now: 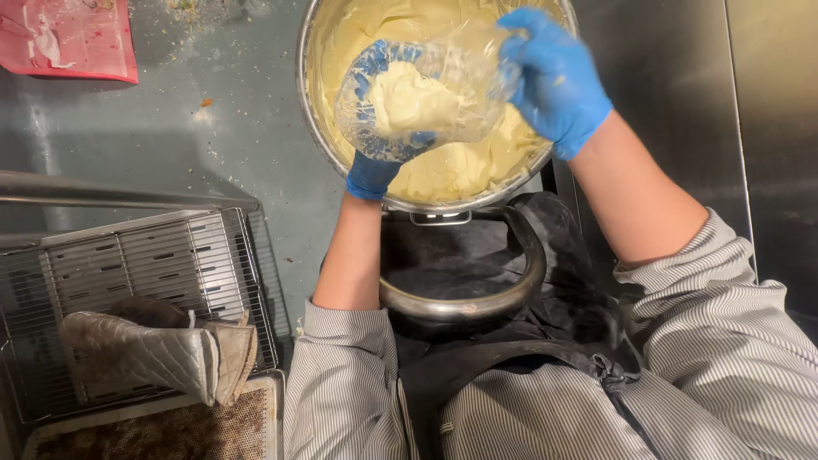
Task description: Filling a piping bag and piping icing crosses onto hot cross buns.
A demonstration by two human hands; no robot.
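Note:
A large steel mixing bowl full of pale yellow cream stands in front of me. Above it I hold a clear plastic piping bag with a lump of the cream inside. My left hand, in a blue glove, is under and inside the folded bag, gripping it from below. My right hand, also in a blue glove, grips the bag's upper right edge.
A wire rack at the lower left carries quilted oven mitts; a crumb-covered tray lies under it. A red board sits at the top left. A steel ring curves below the bowl. A steel wall stands at the right.

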